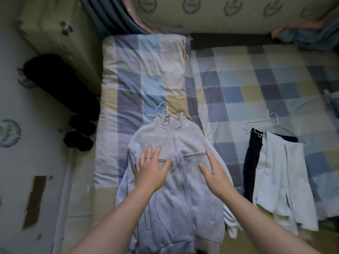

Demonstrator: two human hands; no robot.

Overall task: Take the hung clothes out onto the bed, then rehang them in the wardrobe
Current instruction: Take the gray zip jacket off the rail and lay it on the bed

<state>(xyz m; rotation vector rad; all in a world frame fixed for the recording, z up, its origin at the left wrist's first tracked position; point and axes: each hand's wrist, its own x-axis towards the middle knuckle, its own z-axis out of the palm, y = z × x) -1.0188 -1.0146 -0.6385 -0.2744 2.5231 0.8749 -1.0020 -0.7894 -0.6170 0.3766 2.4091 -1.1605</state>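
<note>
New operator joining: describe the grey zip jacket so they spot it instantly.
Find the checked bed. On the folded quilt at its left lies the grey jacket, laid flat. Unlike the pale and dark clothes to the right, it has a high collar and two chest zips.

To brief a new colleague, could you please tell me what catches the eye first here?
A grey zip jacket on wire hangers lies flat on the checked bed, mid-frame. The left hand and right hand spread open over its chest. Right of it lies another hangered pile, dark and pale.
</note>
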